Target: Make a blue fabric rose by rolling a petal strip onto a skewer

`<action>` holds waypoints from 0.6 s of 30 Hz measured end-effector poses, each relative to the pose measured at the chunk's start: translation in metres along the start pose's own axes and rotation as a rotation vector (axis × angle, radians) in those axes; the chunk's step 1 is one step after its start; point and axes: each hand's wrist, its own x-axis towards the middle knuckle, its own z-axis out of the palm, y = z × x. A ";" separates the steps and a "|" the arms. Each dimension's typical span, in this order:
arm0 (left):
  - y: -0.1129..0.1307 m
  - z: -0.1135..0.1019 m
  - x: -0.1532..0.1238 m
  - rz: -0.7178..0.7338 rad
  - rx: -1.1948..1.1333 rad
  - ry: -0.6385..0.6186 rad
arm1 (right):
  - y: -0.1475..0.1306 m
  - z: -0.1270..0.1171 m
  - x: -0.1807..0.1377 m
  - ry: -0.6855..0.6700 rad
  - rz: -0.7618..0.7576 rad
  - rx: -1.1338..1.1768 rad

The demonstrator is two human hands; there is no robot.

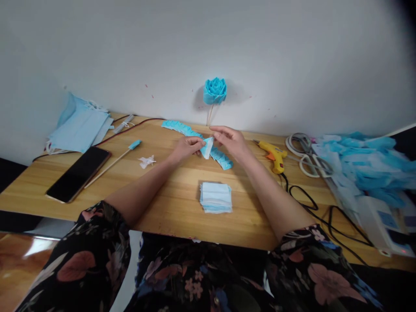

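My left hand (pixel 190 146) pinches a small folded piece of blue-and-white mask fabric (pixel 207 148), its corner pointing down. Close by on the right is my right hand (pixel 230 141), its index finger stretched out and its thumb near the piece's upper corner; whether they touch is unclear. Behind and below the hands runs a curved row of overlapping folded blue pieces (pixel 223 158) on the wooden table (pixel 169 195). Nearer to me lies a stack of light blue-and-white fabric squares (pixel 216 197).
A blue fabric rose (pixel 215 91) on a stick leans at the wall. Left are face masks (pixel 78 123), a phone (pixel 79 174), a blue-tipped stick (pixel 112 164) and a white scrap (pixel 147 161). Right are a yellow glue gun (pixel 274 157), scissors (pixel 315 166), fabric strips (pixel 364 160) and a power strip (pixel 383 223).
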 end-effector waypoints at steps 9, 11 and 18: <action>0.003 0.002 -0.002 0.026 -0.003 -0.034 | -0.001 0.010 0.000 -0.123 -0.089 -0.152; 0.002 0.002 -0.002 0.026 0.013 -0.040 | 0.000 0.011 0.000 -0.100 -0.066 -0.164; -0.001 0.000 0.000 0.012 0.006 -0.023 | -0.014 -0.006 -0.001 -0.127 0.010 0.028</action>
